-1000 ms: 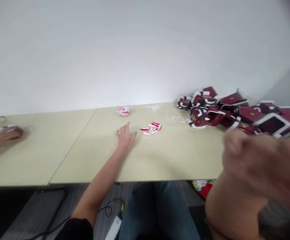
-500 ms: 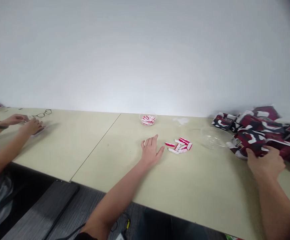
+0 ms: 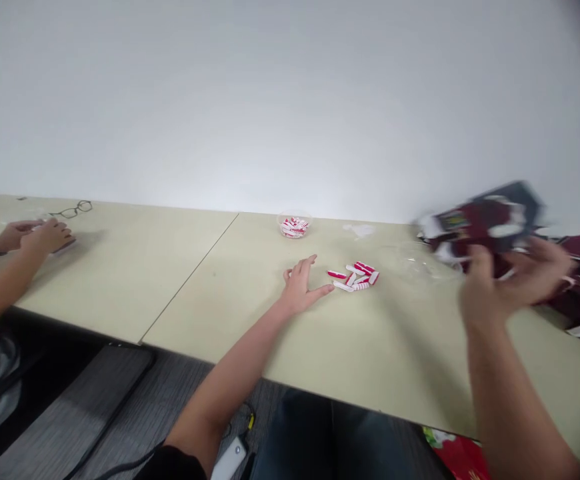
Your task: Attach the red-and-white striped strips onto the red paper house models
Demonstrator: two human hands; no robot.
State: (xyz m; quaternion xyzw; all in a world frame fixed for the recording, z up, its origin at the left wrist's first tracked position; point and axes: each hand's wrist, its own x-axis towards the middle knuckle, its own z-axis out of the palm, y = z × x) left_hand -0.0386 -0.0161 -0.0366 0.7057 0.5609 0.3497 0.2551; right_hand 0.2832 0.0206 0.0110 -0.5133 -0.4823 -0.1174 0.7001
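Note:
My right hand (image 3: 515, 280) grips a dark red and navy patterned pouch (image 3: 490, 223), lifted above the table at the right and blurred by motion. My left hand (image 3: 300, 287) rests near the middle of the table with its fingers apart, holding nothing. Its thumb points at a small loose pile of red and white pieces (image 3: 361, 277), close to the nearest piece. Behind that hand a clear round bowl (image 3: 295, 227) contains more red and white pieces. Between the pile and the pouch lies a clear plastic container (image 3: 415, 263), partly faint against the table.
More dark red pouches (image 3: 577, 287) are heaped at the right end of the table (image 3: 180, 267). A whitish patch (image 3: 360, 231) is near the wall. At the left, another person's hands (image 3: 45, 237) work beside eyeglasses (image 3: 73, 211).
My right hand has lifted the pouch off the heap and moved it up and slightly left. My left thumb is stretched nearer the pile. The view has tilted slightly.

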